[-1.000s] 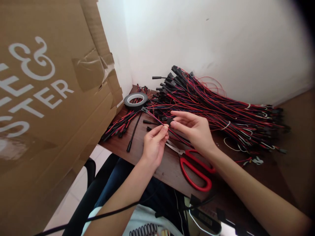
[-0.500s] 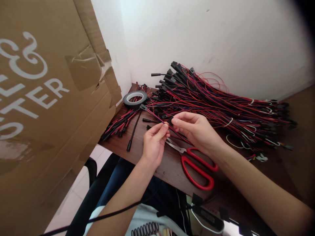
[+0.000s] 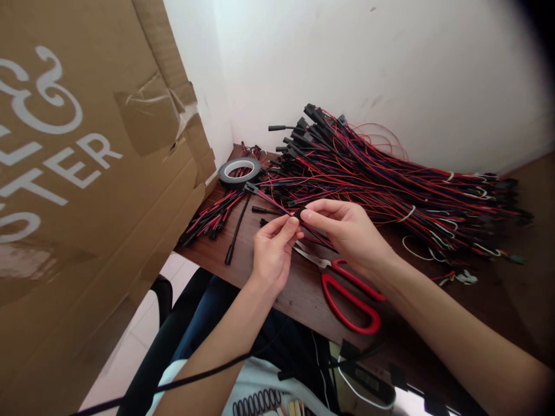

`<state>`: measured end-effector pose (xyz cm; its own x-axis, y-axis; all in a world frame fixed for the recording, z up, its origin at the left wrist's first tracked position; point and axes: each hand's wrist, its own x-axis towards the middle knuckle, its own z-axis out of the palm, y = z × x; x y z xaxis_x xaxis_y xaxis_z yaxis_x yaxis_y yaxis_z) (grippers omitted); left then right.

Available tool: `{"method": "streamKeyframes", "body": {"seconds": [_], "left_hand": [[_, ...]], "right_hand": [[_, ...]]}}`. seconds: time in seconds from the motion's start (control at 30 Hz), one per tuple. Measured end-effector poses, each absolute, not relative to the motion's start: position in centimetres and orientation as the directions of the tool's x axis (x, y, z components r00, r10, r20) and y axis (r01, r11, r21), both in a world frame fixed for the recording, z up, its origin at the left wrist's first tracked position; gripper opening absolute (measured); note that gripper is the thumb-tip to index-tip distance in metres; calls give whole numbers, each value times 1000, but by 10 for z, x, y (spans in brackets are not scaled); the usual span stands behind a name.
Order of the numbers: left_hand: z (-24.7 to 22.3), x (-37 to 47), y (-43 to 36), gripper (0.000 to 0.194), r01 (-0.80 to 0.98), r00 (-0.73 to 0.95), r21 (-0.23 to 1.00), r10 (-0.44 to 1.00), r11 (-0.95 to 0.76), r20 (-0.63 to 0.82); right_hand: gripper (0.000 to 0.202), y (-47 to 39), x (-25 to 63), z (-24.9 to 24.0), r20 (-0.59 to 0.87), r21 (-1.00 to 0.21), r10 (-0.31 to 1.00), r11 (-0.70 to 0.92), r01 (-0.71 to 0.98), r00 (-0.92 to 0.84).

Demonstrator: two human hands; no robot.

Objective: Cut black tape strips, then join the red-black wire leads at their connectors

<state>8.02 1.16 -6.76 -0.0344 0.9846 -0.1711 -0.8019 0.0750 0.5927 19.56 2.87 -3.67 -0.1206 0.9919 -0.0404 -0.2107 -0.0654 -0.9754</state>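
Observation:
My left hand (image 3: 274, 254) pinches thin red and blue wires (image 3: 274, 202) between thumb and forefinger. The wires run up to a black connector (image 3: 251, 188) at their far end. Close against it, my right hand (image 3: 349, 231) pinches a small black strip (image 3: 299, 213), which looks like tape and touches the wires at the left fingertips. Fingers hide where strip and wires meet. Under the hands lie red-handled scissors (image 3: 326, 264), their blade tips partly covered by my left hand. Behind my hands rests a roll of black tape (image 3: 225, 177) with a white core.
A large pile of red-and-black wire harnesses (image 3: 368, 173) lies along the white wall (image 3: 381, 69). Several shorter cables (image 3: 217, 216) sit at the table's left. A big cardboard box (image 3: 143, 173) stands on the left. The table's front edge (image 3: 243, 283) runs below my hands.
Both hands keep their pinch at nearly the same spot, with the fingertips shifting only slightly around the black strip. The whole view has moved a little.

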Motion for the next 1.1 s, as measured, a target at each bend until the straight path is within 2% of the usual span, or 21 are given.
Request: {"method": "streamKeyframes", "body": {"seconds": [0.17,0.5,0.77,1.1], "left_hand": [[-66,81,12,19,-800,-46,594,979,83,-199],[-64,80,10,18,-806,-37,585,980,87,-197],[-64,81,10,15,-799,-63,595,972,87,-227],[-67,81,10,22,-787,-78,615,983,43,-168]], "right_hand": [[20,26,194,-37,-13,-983,996,-29,-183,-89],[20,23,193,-37,139,-990,989,140,25,-48],[17,23,194,-40,212,-972,976,215,93,-45],[13,21,193,-40,217,-970,974,222,96,-62]]}}
